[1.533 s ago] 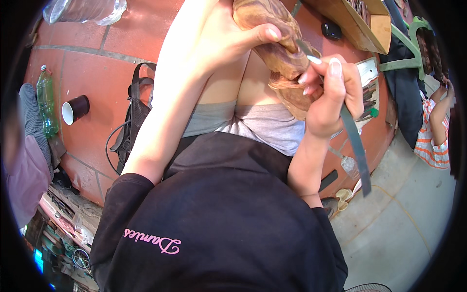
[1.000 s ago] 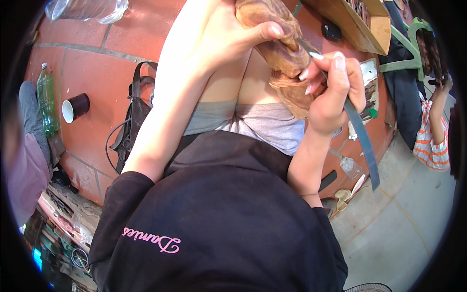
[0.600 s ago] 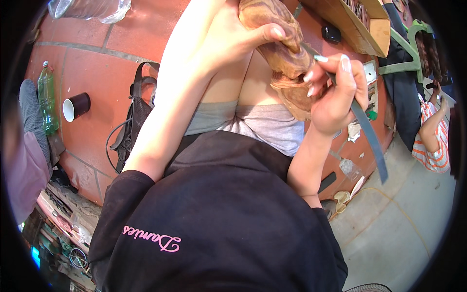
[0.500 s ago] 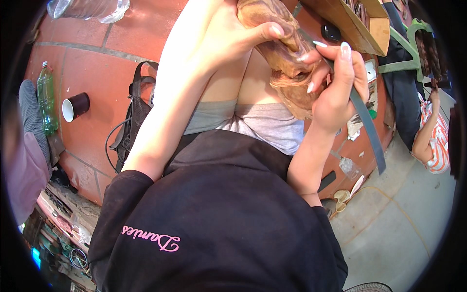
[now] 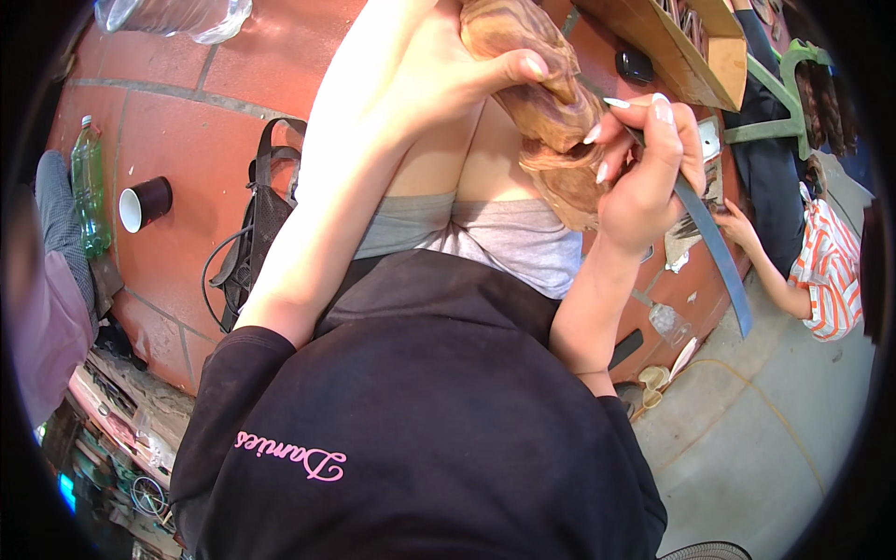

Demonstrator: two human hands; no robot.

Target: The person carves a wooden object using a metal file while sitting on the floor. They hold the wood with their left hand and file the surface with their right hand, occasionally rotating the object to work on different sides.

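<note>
My left hand [image 5: 448, 79] grips a carved piece of brown wood [image 5: 537, 103] held up close to my chest, thumb across its upper part. My right hand [image 5: 649, 168] is closed around a long flat grey metal tool [image 5: 714, 247], a file or blade, whose upper end lies against the wood and whose lower end points down to the right. My black top fills the lower middle of the view.
A red tiled floor lies behind, with a black bag [image 5: 257, 224], a dark paper cup [image 5: 142, 203] and a green plastic bottle [image 5: 89, 191] at left. A wooden box [image 5: 672, 47] sits at top right. A person in a striped orange top [image 5: 826, 266] crouches at right.
My right hand has kept working the metal tool along the wood, its lower end swinging slightly right and back. My left hand holds the wood steady.
</note>
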